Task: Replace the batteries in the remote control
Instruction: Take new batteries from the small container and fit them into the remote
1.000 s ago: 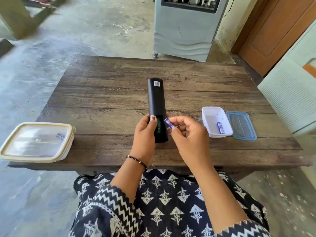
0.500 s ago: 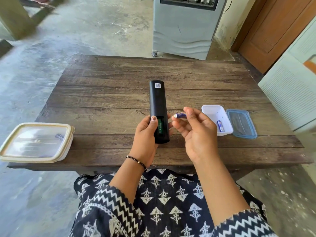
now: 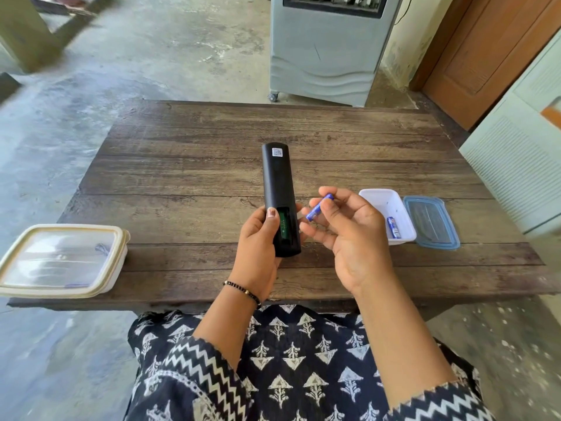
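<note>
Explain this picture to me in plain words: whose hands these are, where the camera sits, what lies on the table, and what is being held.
There is no machine here: a person wears one camera on the head, looking down at their own two bare hands. The left hand holds a long black remote control, back side up, with its battery compartment open. The fingers of the right hand pinch a small blue battery beside it. On the brown wooden table sit a small white open tub with another blue battery inside, its blue lid next to it, and a large closed clear box with a cream rim.
</note>
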{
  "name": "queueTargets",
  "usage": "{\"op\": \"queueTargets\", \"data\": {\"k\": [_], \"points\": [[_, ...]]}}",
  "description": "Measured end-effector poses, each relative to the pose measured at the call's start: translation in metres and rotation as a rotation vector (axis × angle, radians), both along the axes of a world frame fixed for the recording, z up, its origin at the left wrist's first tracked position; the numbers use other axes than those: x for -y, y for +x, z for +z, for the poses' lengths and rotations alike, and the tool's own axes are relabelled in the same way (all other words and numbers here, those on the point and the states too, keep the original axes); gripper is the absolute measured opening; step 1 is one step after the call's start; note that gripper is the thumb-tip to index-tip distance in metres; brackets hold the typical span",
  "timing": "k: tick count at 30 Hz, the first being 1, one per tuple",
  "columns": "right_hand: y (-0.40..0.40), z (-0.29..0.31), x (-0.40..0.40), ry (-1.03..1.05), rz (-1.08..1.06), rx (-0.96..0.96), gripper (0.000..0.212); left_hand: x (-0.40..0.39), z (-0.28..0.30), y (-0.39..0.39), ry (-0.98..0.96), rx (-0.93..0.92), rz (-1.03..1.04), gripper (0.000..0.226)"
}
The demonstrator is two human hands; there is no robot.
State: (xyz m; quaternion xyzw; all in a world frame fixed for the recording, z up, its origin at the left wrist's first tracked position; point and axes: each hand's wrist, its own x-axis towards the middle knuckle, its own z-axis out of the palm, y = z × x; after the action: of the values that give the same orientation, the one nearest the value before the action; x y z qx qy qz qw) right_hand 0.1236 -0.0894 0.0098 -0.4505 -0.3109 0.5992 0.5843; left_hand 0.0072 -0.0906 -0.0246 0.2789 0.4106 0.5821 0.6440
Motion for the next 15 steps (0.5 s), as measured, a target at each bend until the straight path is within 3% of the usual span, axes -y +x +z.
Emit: {"op": "queueTargets", "data": {"k": [5, 9, 15], "points": [[-0.014, -0.001, 0.004, 0.168, 0.014, 0.572, 0.026, -0.001, -0.002, -0.002, -0.006, -0.026, 0.018, 0.024], [-0.018, -0.005, 0.008, 0.295, -0.021, 1.056, 0.017, -0.002, -0.002, 0.000, -0.002, -0.013, 0.045, 0.024], [-0.028, -0.005, 0.011, 0.441, 0.034, 1.316, 0.013, -0.002, -0.004, 0.001, -0.011, -0.024, 0.050, 0.019]]}}
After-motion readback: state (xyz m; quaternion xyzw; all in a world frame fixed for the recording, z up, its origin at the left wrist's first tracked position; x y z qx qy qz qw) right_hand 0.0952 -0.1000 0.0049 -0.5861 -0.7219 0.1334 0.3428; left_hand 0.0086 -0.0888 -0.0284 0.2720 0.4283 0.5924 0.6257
